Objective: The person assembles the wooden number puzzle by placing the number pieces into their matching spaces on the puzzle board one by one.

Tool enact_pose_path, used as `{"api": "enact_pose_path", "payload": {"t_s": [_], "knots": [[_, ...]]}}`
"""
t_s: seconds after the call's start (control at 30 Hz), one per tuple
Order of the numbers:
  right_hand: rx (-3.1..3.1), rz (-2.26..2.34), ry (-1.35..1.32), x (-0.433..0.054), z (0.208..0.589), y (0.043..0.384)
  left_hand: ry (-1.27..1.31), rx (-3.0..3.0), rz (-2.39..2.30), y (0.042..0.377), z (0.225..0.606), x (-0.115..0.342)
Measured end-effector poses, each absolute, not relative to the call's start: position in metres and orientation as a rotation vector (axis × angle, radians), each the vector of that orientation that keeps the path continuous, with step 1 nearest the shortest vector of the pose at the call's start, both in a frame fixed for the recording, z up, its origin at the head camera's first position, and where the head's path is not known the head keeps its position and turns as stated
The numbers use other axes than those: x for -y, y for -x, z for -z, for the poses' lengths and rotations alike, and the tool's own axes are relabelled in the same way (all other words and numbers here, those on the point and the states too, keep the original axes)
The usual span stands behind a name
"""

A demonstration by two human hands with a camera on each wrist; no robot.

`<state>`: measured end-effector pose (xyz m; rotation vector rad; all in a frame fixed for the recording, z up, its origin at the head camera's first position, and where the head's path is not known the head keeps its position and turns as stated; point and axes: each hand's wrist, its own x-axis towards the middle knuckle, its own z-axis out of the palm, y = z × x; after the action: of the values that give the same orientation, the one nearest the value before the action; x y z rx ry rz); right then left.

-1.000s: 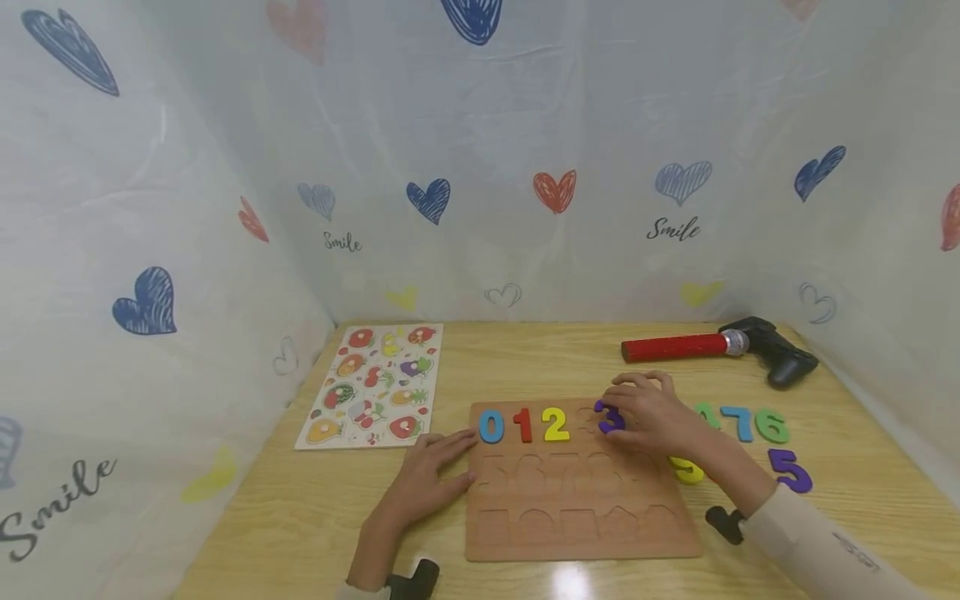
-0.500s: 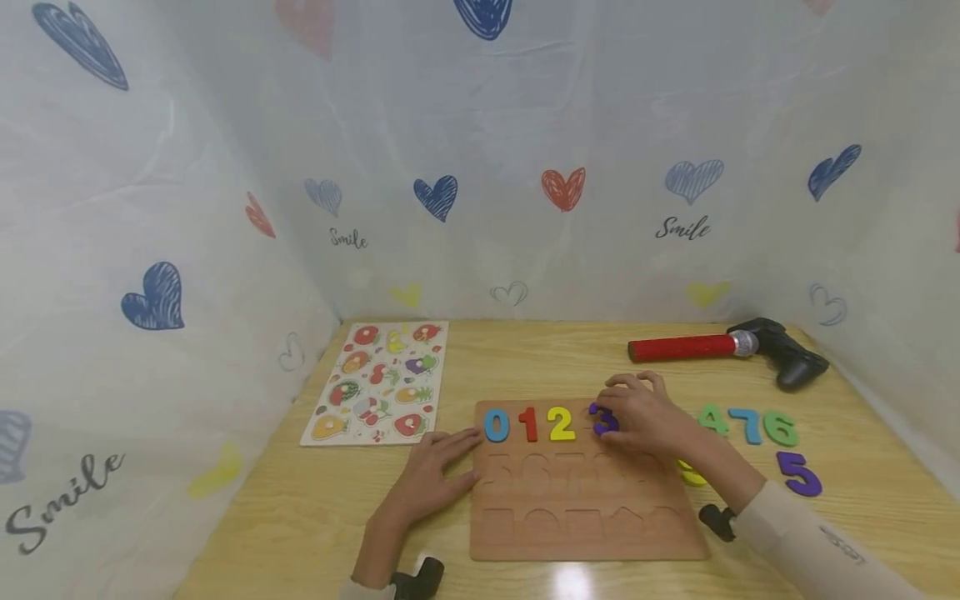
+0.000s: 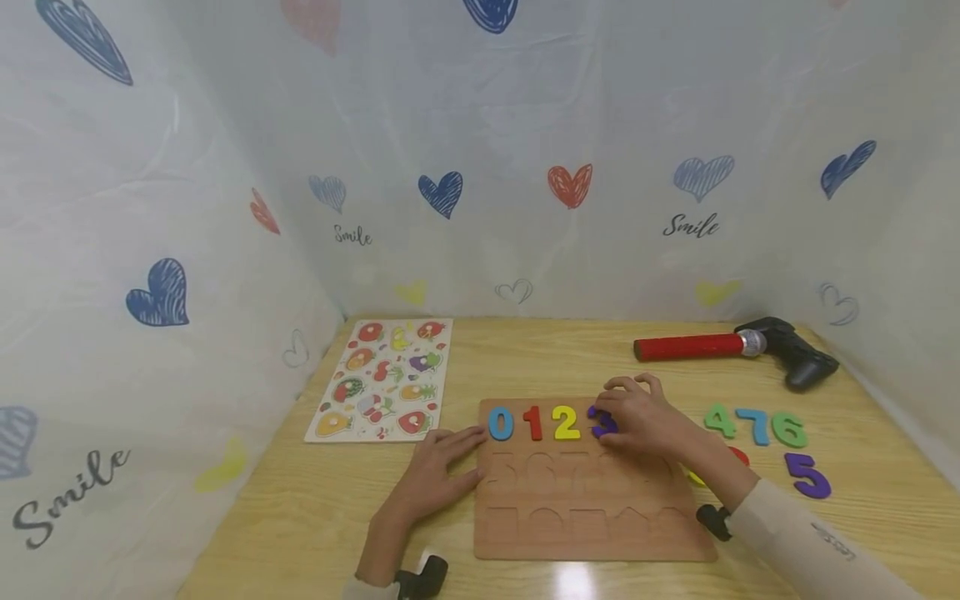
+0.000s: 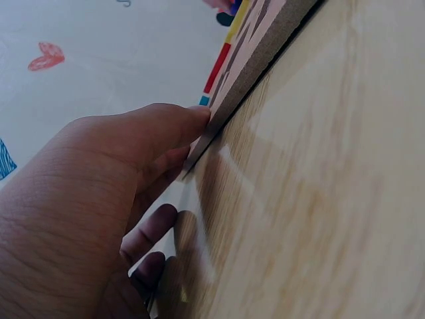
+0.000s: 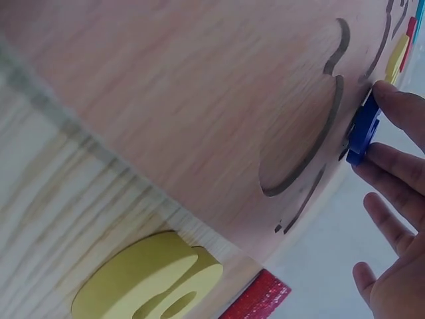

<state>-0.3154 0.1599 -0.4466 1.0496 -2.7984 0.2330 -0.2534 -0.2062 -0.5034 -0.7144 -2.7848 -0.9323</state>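
Observation:
My right hand point(image 3: 637, 417) pinches a purple number 3 point(image 3: 602, 422) between thumb and fingers, over the top row of a wooden number puzzle board point(image 3: 592, 546). In the right wrist view the number 3 point(image 5: 364, 126) looks blue and stands tilted in its slot area, partly raised. To its left in the same row sit a blue 0 point(image 3: 501, 423), a red 1 point(image 3: 533, 422) and a yellow 2 point(image 3: 566, 422). My left hand point(image 3: 435, 475) rests on the table with its fingertips at the board's left edge; the left wrist view has the thumb against that edge.
Right of the board lie a green 4 point(image 3: 720, 421), a blue 7 point(image 3: 754, 426), a green 6 point(image 3: 789, 429) and a purple 5 point(image 3: 807, 476). My right wrist partly hides a red piece point(image 3: 739, 456) and a yellow one. Behind are a fruit board point(image 3: 382, 379) and a red-and-black toy point(image 3: 690, 347).
The purple 3 has shifted slightly left towards the 2, in the right hand's grip. A red piece now shows beside the right wrist. The left hand stays at the board's edge.

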Motion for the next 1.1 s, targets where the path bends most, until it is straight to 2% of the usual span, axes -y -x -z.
{"api": "enact_pose_path", "payload": {"t_s": [0.77,1.1], "knots": [[2.896,-0.226,-0.934,-0.1593,0.4468,0.3185,0.711,2.791,0.94,0.2548,0.5029,0.2035],[2.868,-0.239,-0.968,-0.1607,0.4411,0.3123,0.68,2.832,0.967,0.2541,0.5016,0.2056]]}}
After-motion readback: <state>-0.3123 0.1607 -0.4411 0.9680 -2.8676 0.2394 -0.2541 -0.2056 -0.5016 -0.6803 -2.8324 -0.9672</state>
